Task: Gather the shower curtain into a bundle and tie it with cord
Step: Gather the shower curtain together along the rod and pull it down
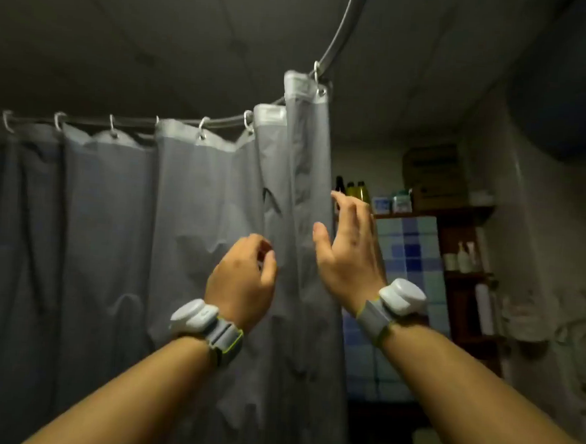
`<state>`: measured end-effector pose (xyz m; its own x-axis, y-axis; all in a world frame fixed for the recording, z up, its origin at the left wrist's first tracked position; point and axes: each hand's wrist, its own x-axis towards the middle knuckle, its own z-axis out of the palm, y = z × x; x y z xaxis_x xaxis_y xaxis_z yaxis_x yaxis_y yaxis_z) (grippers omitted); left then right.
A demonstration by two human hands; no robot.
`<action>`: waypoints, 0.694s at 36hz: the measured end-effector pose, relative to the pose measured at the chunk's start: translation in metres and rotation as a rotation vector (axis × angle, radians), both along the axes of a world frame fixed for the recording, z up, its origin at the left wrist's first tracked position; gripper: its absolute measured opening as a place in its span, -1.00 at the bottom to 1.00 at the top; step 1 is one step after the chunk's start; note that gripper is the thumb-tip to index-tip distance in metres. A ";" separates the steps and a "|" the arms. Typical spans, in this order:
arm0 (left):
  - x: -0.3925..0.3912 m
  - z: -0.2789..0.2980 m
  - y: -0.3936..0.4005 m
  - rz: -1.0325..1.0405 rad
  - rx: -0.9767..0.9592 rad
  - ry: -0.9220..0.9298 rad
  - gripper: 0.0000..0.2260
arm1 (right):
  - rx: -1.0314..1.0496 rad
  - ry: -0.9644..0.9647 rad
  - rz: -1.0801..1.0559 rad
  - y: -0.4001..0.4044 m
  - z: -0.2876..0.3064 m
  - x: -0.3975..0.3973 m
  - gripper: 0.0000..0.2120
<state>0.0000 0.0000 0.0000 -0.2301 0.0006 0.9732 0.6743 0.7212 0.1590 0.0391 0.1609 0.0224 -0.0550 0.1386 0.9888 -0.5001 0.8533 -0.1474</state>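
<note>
We list: grey shower curtain (196, 216) on curved rod (344, 26); shelf (433, 209) of bottles (355, 189) behind; left hand (243, 280) grip loosely curled, empty; right hand (348, 249) grip spread at curtain's edge.

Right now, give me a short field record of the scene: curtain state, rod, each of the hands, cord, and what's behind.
curtain: grey shower curtain hanging from hooks, spread along the rod, not yet bundled
rod: curved metal rod, curtain's right edge at its bend
left hand: left hand fingers curled at a fold of the curtain; grip not clear
right hand: right hand open, fingers spread, beside the curtain's right edge
cord: none visible
wrists: white wrist devices on grey straps, one per wrist
background: wooden shelf with bottles and boxes, blue tiled wall
</note>
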 end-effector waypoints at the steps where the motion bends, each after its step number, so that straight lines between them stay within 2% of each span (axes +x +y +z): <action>1: -0.004 0.006 0.004 -0.059 0.029 0.007 -0.94 | -0.038 -0.032 0.047 0.002 0.003 -0.006 -0.45; 3: -0.020 0.032 0.016 -0.045 0.055 -0.051 -0.83 | -0.115 -0.083 0.150 0.011 0.024 -0.030 -0.37; 4: -0.022 0.042 0.018 -0.059 0.070 -0.151 -0.75 | -0.163 -0.132 0.174 0.013 0.032 -0.035 -0.34; 7: -0.049 0.073 0.033 -0.040 0.157 -0.266 -0.53 | -0.282 -0.248 0.428 0.029 0.067 -0.071 -0.28; 11: -0.074 0.102 0.042 -0.032 0.298 -0.373 -0.35 | -0.137 -0.311 0.452 0.026 0.078 -0.097 -0.23; 13: -0.089 0.114 0.046 -0.056 0.321 -0.372 -0.45 | -0.077 -0.203 0.424 0.022 0.080 -0.110 -0.21; 15: -0.104 0.123 0.048 -0.045 0.346 -0.297 -0.70 | -0.002 -0.004 0.287 0.020 0.081 -0.122 -0.20; 16: -0.106 0.126 0.043 -0.049 0.372 -0.251 -0.72 | 0.040 0.089 0.197 0.018 0.082 -0.121 -0.20; 18: -0.110 0.127 0.037 -0.030 0.421 -0.123 -0.66 | 0.106 0.238 0.113 0.019 0.081 -0.126 -0.22; 20: -0.119 0.124 0.028 0.054 0.438 -0.034 -0.61 | 0.153 0.293 0.100 0.020 0.085 -0.132 -0.26; 22: -0.126 0.120 0.013 0.151 0.370 -0.059 -0.59 | 0.202 0.206 0.121 0.012 0.090 -0.137 -0.32; 25: -0.130 0.118 -0.003 0.275 0.252 -0.172 -0.62 | 0.326 -0.255 0.243 -0.001 0.102 -0.150 -0.36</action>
<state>-0.1304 -0.0033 0.1184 -0.3478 -0.3166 0.8825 0.4104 0.7949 0.4469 -0.1112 0.1601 0.1243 -0.2937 -0.2239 0.9293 -0.6738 0.7381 -0.0352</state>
